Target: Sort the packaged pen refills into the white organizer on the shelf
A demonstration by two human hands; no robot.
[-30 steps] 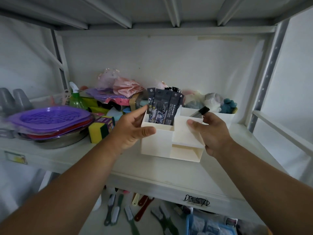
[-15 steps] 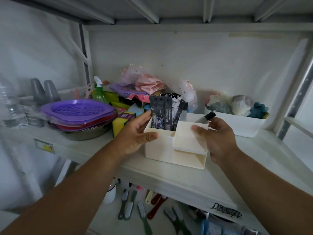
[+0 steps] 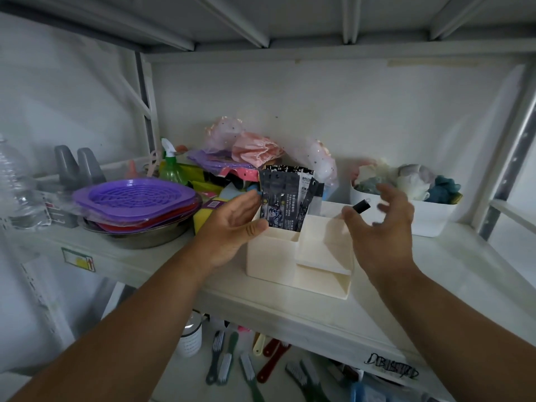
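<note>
A: Where do the refills stand?

B: The packaged pen refills (image 3: 285,198) are upright in the tall back-left compartment of the white organizer (image 3: 301,256), just past the left hand's fingertips. The organizer sits on the shelf (image 3: 290,311), between the two hands.

A: And the hands?

B: The left hand (image 3: 235,224) rests against the organizer's left wall, thumb along the compartment's front rim, fingers reaching up beside the packets. I cannot tell whether the fingertips actually pinch a packet or only touch them. The right hand (image 3: 383,224) is released, fingers spread and relaxed, hovering just off the organizer's right side, holding nothing.

A: What's the small black thing near the right thumb?

B: A black cap or marker end (image 3: 362,206) poking up from a right-hand compartment, just beyond the thumb. It is not being held.

A: So how should this step be done well?

B: My judgement: the sorting looks near its end, so it's about tidying. Keep the left hand bracing the wall so the light organizer doesn't slide, then use the right to square the fanned packets so they sit level and fully down. The rightmost packet leans toward the right hand; nudge it upright gently, since thin sleeves bend or tip out easily.
</note>
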